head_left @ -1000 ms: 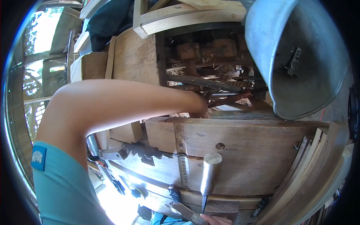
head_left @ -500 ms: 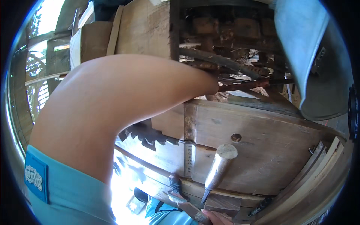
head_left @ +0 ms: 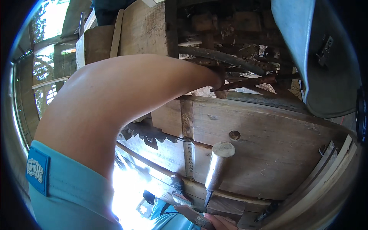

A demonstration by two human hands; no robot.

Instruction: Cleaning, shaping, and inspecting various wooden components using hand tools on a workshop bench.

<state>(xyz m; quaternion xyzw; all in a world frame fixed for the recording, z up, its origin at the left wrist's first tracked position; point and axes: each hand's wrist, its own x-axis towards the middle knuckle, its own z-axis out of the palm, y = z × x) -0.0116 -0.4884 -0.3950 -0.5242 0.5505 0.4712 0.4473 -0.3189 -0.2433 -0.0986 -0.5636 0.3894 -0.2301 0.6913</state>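
Note:
A bare arm (head_left: 126, 88) in a teal sleeve (head_left: 69, 184) fills the left, bending across to the right. It narrows toward the dark timber area, and my left hand does not show. At the lower edge, the fingers of my right hand (head_left: 219, 221) curl against a narrow wooden piece (head_left: 191, 216), only partly visible. Just above them stands a chisel-like tool (head_left: 219, 165) with a thick round handle and a dark pointed tip, tilted, its tip beside a wooden block (head_left: 226, 207). No hand touches this tool.
A broad wooden board (head_left: 260, 142) with a round hole bears a marked ruler strip (head_left: 189, 159). Beside it lies a dark jagged-toothed blade (head_left: 151, 134). Wooden strips (head_left: 314, 184) lean at right. Pale blue cloth (head_left: 295, 38) hangs upper right. Rods and sticks (head_left: 230, 57) clutter the back.
The view has shifted slightly, so the board, ruler and chisel-like tool appear a little further left and up. My right fingers stay at the wooden piece.

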